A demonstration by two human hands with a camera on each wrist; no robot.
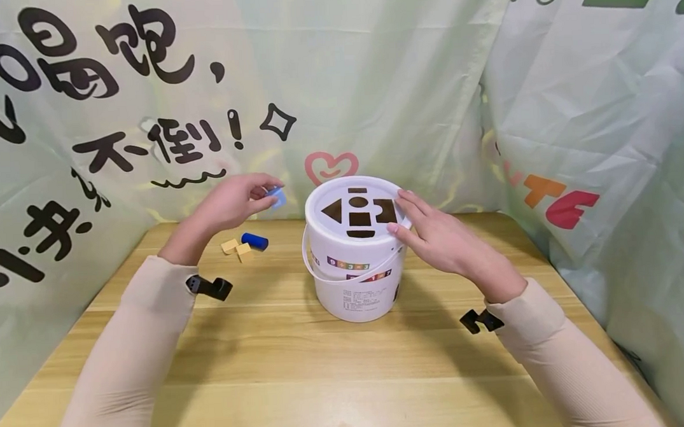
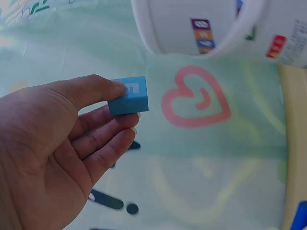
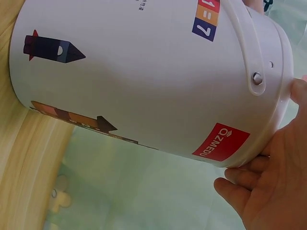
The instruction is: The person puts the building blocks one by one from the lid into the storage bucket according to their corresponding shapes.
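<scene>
My left hand pinches a small light blue block between thumb and fingers, left of the bucket and above the table. A pale marking shows on its top face beside the thumb. A white bucket stands upright on the table, its lid pierced with shaped holes, including a triangle, a circle and a square. My right hand rests against the right edge of the lid, fingers spread and mostly straight. In the right wrist view, its fingertips lie at the upper side of the bucket.
Two yellow blocks and a dark blue cylinder lie on the wooden table, left of the bucket. The bucket's white handle hangs down its front. Printed cloth stands behind and along both sides.
</scene>
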